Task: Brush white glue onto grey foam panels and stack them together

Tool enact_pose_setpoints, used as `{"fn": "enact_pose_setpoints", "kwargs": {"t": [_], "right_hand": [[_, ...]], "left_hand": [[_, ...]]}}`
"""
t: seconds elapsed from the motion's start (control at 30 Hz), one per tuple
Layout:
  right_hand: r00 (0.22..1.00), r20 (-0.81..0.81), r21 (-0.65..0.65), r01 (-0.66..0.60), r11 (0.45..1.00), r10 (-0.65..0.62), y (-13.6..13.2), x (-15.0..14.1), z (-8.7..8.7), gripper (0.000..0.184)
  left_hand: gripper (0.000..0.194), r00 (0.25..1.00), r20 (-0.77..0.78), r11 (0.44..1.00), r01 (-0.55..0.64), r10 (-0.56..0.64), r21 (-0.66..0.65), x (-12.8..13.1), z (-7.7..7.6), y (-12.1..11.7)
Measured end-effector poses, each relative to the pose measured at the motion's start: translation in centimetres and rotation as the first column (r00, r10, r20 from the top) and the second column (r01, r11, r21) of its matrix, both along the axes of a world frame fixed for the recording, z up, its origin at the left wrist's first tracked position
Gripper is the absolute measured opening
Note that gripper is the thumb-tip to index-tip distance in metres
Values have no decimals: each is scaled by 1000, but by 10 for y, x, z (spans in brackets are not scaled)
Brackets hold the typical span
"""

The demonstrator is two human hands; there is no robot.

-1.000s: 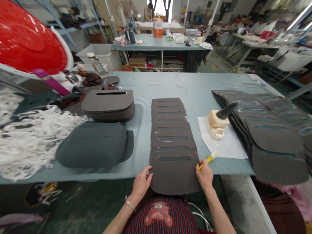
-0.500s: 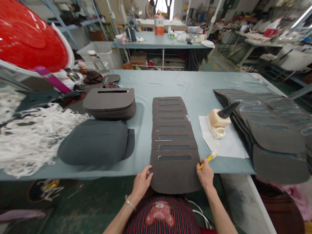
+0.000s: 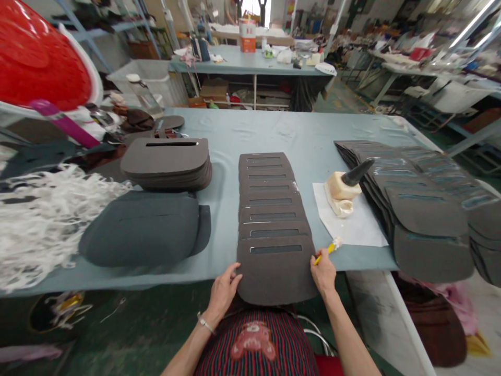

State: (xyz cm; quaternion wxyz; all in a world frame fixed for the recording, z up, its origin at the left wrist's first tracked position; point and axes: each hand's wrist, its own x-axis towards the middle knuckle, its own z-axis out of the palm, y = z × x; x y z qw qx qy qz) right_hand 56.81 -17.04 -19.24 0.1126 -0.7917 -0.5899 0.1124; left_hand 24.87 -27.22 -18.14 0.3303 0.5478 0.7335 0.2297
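A row of overlapping dark grey slotted panels (image 3: 276,274) runs away from me down the middle of the table, the nearest one jutting over the front edge. My left hand (image 3: 225,287) grips that nearest panel at its left edge, thumb and forefinger close together. At its right edge, my right hand (image 3: 324,272) holds a yellow-handled brush (image 3: 327,253), its bristles coated with whitish paste and pointing up to the right. Those right fingers also touch or nearly touch the panel's edge. Thin slots with shiny edges cross the panels.
A cream-coloured container (image 3: 343,186) with a black cone stands on white paper (image 3: 366,230). Right of it lie fanned grey panels (image 3: 430,256). On the left are a stack of slotted panels (image 3: 166,162), dark green-grey pieces (image 3: 141,230) and white strips (image 3: 58,224).
The view has swung slightly to the right, so everything sits a little further left. Both hands stay at the nearest panel's edges, and the brush remains in the right hand.
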Motion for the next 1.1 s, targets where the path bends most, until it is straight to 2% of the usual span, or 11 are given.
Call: {"fn": "enact_pose_setpoints", "kwargs": {"t": [0.1,0.3,0.43,0.57,0.7,0.83,0.97,1.1], "right_hand": [[999,44,35,-26,999,25,-1,-1,1,12],[987,143,100,-88,991,73,-3,-7,7,17],[974,214,108,-102,989,77,-3,-5,13,22],[978,198,188,-102,977,64,-4,-7,24,22],[994,83,199,-83,976,68,-6,-21,47,39],[979,-106,266,-140,954,173,-8,-40,72,49],[873,-419,309,-119,944,247,-14,-65,86,43],[737,-621,256,-131,958,267,-23,-111,85,34]], "left_hand": [[35,999,-45,1000,17,-17,-12,1,2,0],[35,963,-257,997,74,-77,-23,5,11,0],[32,947,-314,990,104,-70,91,4,17,4],[37,935,-334,953,200,-117,228,1,20,19],[49,916,-347,925,294,-201,241,2,17,31],[49,907,-354,927,313,-227,207,4,14,29],[51,912,-342,927,309,-225,214,5,11,23],[53,926,-320,928,284,-201,242,4,10,23]]}}
